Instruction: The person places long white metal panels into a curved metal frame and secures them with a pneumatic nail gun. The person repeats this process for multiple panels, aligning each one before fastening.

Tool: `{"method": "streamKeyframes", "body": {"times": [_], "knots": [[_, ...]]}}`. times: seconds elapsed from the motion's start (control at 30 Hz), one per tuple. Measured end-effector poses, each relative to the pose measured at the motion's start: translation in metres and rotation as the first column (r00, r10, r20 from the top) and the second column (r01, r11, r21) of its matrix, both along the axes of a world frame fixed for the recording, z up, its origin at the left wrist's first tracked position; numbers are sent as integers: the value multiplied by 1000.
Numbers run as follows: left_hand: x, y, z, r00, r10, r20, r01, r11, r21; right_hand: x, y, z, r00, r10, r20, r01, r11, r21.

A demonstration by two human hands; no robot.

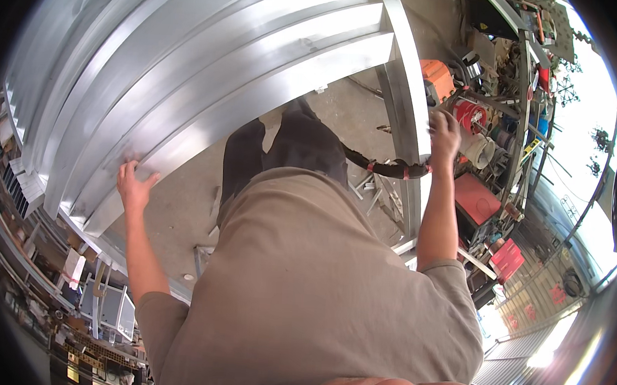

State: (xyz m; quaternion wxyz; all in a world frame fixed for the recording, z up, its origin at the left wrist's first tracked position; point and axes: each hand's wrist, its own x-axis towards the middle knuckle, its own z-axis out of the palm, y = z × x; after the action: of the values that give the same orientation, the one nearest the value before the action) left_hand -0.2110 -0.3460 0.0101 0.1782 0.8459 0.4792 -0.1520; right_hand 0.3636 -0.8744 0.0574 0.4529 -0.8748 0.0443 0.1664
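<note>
A large frame of parallel silvery metal slats (272, 88) spreads in front of me, with a metal side beam (415, 94) along its right. My left hand (135, 185) rests on the nearest slat toward its left end, thumb and fingers apart and gripping nothing. Beside the outer edge of the side beam is my right hand (445, 135), its fingers loosely bent and slightly blurred. Nothing shows in it; whether it touches the beam I cannot tell. A thick black cable bundle with red bands (388, 170) runs from near my waist to the beam, below my right hand.
Metal offcuts (389, 199) lie on the concrete floor (183, 218) around my legs. To the right stand an orange case (437, 81), a red bucket (469, 115), a red-topped box (478, 198) and cluttered racks. At lower left are shelves and a white-framed panel (114, 308).
</note>
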Motion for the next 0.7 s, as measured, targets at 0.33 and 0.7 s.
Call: {"method": "streamKeyframes", "body": {"times": [0.33, 0.7], "knots": [[-9, 1, -6, 999, -14, 51, 15, 999, -31, 73, -189, -110, 368, -278, -887, 269, 945, -185], [-8, 1, -5, 998, 13, 54, -10, 999, -46, 92, -186, -141, 551, -283, -785, 89, 955, -281]]}}
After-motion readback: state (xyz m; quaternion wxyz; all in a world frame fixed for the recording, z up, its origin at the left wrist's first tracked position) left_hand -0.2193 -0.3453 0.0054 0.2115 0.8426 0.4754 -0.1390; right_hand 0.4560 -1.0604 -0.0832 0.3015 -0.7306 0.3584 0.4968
